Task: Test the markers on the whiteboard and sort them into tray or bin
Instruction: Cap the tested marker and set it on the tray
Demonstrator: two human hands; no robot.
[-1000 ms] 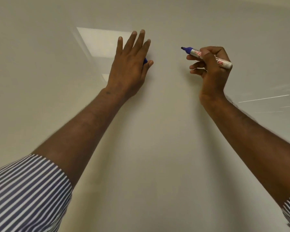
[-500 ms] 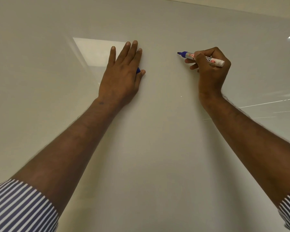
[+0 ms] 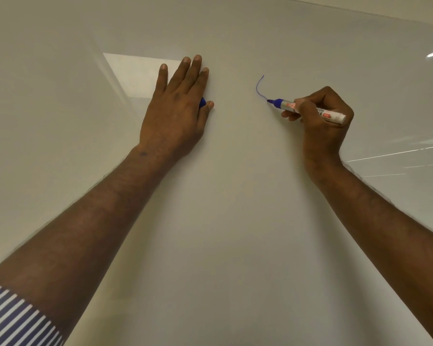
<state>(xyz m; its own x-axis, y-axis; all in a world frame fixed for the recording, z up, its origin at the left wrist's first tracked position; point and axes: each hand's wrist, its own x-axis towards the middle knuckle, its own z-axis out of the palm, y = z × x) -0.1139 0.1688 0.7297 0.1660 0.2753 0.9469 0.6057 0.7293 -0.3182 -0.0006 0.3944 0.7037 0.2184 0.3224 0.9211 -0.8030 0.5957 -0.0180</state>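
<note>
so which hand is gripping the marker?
The right hand grips the marker; the left hand lies flat on the whiteboard.

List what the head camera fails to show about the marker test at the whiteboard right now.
- Cap: only a blue sliver shows; the left hand, flat on the whiteboard, hides the rest.
- Marker: the right hand gripping it covers the barrel's middle, and the label print is too small to read.
- Tray and bin: outside the frame.
- Blue line: its lower end is hidden by the marker tip.
</note>
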